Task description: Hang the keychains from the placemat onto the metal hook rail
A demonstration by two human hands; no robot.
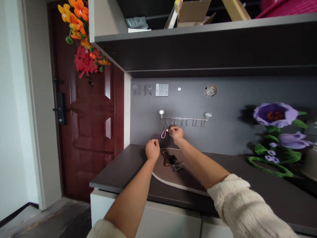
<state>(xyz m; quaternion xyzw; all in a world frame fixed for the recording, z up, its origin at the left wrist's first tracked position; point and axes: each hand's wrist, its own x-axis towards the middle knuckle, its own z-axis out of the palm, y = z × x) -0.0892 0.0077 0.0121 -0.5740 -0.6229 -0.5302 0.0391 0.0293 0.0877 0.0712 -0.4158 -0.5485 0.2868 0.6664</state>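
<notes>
A keychain with a pink strap loop hangs at the left end of a metal hook rail on the grey back panel. My right hand is closed in a pinch at the keychain's right side, by a small white bead. Lower and to the left, my left hand is held with its fingers curled in; whatever it may hold is hidden. Between my forearms, a brown key holder and a bunch of keys lie on a brown mat with a pale edge.
A dark shelf juts out overhead, with boxes on it. Purple artificial flowers stand at the right of the dark countertop. Orange flowers hang at upper left, before a dark red door.
</notes>
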